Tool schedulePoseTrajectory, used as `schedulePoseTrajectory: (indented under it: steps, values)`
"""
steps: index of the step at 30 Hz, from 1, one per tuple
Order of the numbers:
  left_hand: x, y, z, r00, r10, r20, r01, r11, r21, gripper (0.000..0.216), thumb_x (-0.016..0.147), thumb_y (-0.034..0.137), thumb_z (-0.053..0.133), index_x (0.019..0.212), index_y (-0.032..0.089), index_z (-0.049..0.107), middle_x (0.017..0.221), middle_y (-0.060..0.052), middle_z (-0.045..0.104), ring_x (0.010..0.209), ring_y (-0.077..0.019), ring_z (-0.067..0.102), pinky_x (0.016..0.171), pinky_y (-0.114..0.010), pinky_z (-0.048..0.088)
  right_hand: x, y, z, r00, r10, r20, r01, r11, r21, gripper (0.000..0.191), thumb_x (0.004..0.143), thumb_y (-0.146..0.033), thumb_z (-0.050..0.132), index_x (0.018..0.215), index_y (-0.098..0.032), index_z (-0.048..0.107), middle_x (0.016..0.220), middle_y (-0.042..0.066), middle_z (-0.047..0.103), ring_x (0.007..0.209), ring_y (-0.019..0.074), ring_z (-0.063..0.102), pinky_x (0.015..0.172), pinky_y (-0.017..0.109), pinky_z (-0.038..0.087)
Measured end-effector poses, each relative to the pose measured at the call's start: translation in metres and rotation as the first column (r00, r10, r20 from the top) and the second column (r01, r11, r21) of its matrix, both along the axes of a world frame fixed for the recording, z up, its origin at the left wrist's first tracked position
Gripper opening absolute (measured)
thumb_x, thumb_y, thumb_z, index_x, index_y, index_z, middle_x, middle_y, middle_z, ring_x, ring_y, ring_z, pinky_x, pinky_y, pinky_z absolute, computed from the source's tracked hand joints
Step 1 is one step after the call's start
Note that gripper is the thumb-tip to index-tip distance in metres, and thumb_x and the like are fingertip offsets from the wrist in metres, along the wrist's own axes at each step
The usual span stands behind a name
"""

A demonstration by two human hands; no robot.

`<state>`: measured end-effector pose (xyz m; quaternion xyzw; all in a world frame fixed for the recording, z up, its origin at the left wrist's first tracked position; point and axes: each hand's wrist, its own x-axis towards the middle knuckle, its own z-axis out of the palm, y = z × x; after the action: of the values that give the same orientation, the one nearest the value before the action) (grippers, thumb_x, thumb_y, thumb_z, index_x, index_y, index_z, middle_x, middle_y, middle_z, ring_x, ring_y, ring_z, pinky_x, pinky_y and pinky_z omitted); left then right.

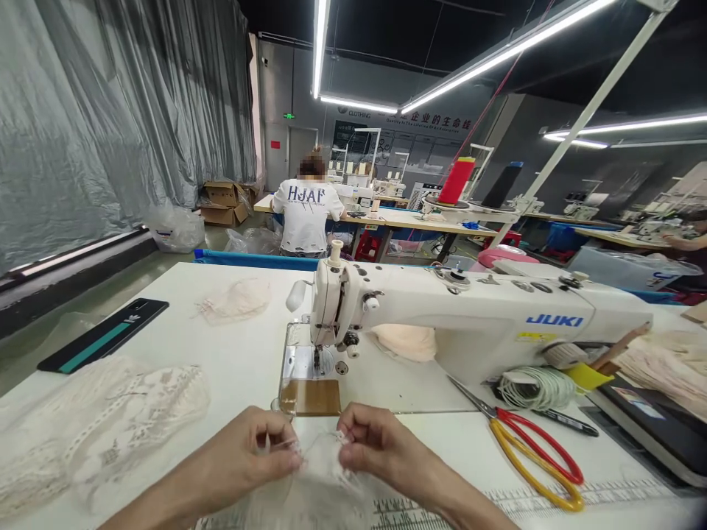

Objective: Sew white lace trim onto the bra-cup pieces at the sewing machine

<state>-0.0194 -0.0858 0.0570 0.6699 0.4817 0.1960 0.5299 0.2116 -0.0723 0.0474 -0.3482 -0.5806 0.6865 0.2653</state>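
My left hand [255, 447] and my right hand [371, 440] are close together at the near edge of the white table [232, 353]. Both pinch a small piece of sheer white lace fabric [317, 478] that hangs between them, its top edge stretched from one thumb to the other. Just beyond my hands is the needle plate [309, 368] of a white JUKI sewing machine [469, 316]. The fabric does not touch the needle.
A heap of white lace pieces [93, 427] lies at the left, a phone [104, 335] behind it. Red and yellow scissors [530, 442] and a coil of cord [535, 386] lie at the right. A person in a white shirt [306, 213] sits at a far table.
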Motion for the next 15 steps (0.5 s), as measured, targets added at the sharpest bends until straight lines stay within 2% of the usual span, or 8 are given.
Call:
schedulePoseTrajectory:
  steps: [2, 4, 7, 9, 12, 15]
  values:
    - [0.003, -0.015, 0.002, 0.992, -0.03, 0.123, 0.038, 0.997, -0.06, 0.036, 0.075, 0.051, 0.063, 0.068, 0.016, 0.061, 0.075, 0.001, 0.054, 0.073, -0.0151, 0.046, 0.066, -0.023, 0.034, 0.005, -0.014, 0.004, 0.998, 0.051, -0.031, -0.053, 0.995, -0.079, 0.039, 0.067, -0.044, 0.076, 0.079, -0.015, 0.054, 0.065, -0.004, 0.052, 0.057, 0.0066, 0.041, 0.055, 0.019, 0.031]
    - [0.005, -0.03, 0.003, 0.979, -0.057, 0.195, 0.087, 0.986, -0.144, 0.042, 0.075, 0.057, 0.061, 0.069, 0.015, 0.06, 0.073, 0.001, 0.051, 0.069, -0.0134, 0.042, 0.061, -0.022, 0.031, 0.006, -0.029, 0.006, 0.996, 0.09, -0.024, -0.092, 0.99, -0.103, 0.04, 0.065, -0.044, 0.078, 0.083, -0.013, 0.06, 0.066, -0.003, 0.054, 0.058, 0.0068, 0.043, 0.057, 0.019, 0.033]
    - [0.005, -0.049, 0.0, 0.98, -0.033, 0.195, 0.092, 0.949, -0.301, 0.051, 0.072, 0.066, 0.058, 0.067, 0.015, 0.058, 0.057, 0.006, 0.034, 0.057, -0.0103, 0.028, 0.05, -0.022, 0.019, 0.003, -0.047, 0.007, 0.994, 0.105, 0.038, -0.1, 0.988, -0.114, 0.04, 0.061, -0.045, 0.08, 0.078, -0.012, 0.065, 0.067, 0.0, 0.059, 0.062, 0.0099, 0.049, 0.06, 0.021, 0.037]
    - [0.004, -0.061, -0.003, 0.983, -0.012, 0.183, 0.079, 0.927, -0.366, 0.054, 0.072, 0.069, 0.056, 0.064, 0.015, 0.055, 0.055, 0.007, 0.028, 0.055, -0.0099, 0.023, 0.049, -0.024, 0.014, 0.001, -0.056, 0.007, 0.992, 0.1, 0.077, -0.091, 0.989, -0.113, 0.038, 0.061, -0.046, 0.079, 0.074, -0.012, 0.066, 0.065, 0.0, 0.059, 0.062, 0.0111, 0.051, 0.061, 0.023, 0.039]
    - [0.005, -0.074, -0.009, 0.972, -0.031, 0.232, 0.122, 0.913, -0.39, 0.053, 0.072, 0.068, 0.057, 0.067, 0.015, 0.057, 0.055, 0.007, 0.029, 0.055, -0.0099, 0.024, 0.049, -0.024, 0.015, -0.001, -0.064, 0.007, 0.986, 0.135, 0.096, -0.126, 0.987, -0.096, 0.034, 0.068, -0.045, 0.074, 0.078, -0.013, 0.066, 0.066, -0.001, 0.058, 0.061, 0.0105, 0.051, 0.061, 0.023, 0.041]
    - [0.01, -0.083, -0.015, 0.958, -0.005, 0.287, 0.134, 0.892, -0.432, 0.045, 0.072, 0.059, 0.065, 0.072, 0.013, 0.063, 0.057, 0.005, 0.042, 0.057, -0.0102, 0.034, 0.052, -0.022, 0.022, -0.002, -0.07, 0.004, 0.971, 0.195, 0.136, -0.193, 0.981, -0.029, 0.027, 0.075, -0.04, 0.068, 0.081, -0.013, 0.065, 0.069, -0.001, 0.058, 0.063, 0.0101, 0.05, 0.059, 0.021, 0.04]
